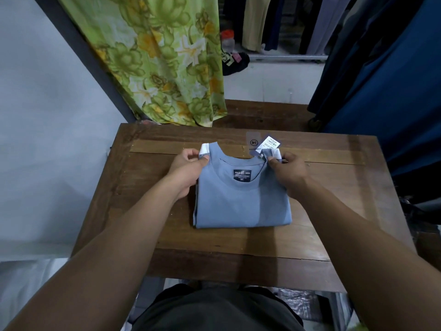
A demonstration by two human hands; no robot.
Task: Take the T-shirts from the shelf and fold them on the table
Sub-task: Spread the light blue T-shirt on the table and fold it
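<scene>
A light blue T-shirt (241, 201) lies folded into a compact rectangle in the middle of the wooden table (334, 192), neck opening facing away from me, a dark label showing inside the collar. My left hand (188, 170) pinches its far left shoulder corner, where a white strip shows. My right hand (288, 172) pinches the far right shoulder corner. Paper price tags (265, 144) stick out past the collar on the right. No shelf is in view.
A green floral curtain (167, 68) hangs behind the table's far left corner. Dark blue garments (386, 80) hang at the right. A pale wall (47, 115) runs along the left. More clothes hang on a rail at the back.
</scene>
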